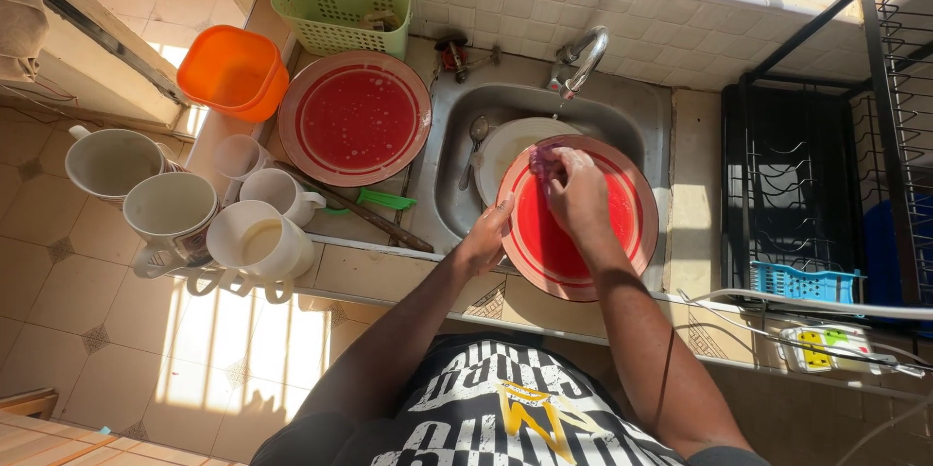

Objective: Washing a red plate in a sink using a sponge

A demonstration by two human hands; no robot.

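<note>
- Round red plastic plate [583, 233] with a pale rim, centre frame over the steel sink [457, 184]: likely light, stiff, wet and slippery.
- Left hand [483, 242] pinches its left edge, the safest hold.
- Right hand [575, 192] presses a purple scrubber [544, 160] on its face.

Two red plates [579, 223] [356, 118], five white mugs [258, 238], one white plate [505, 145], one spoon [476, 131].

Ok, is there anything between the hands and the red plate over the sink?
Nothing visible. The left hand grips the red plate at its rim, and the right hand presses a purple scrubber straight onto its face.
</note>
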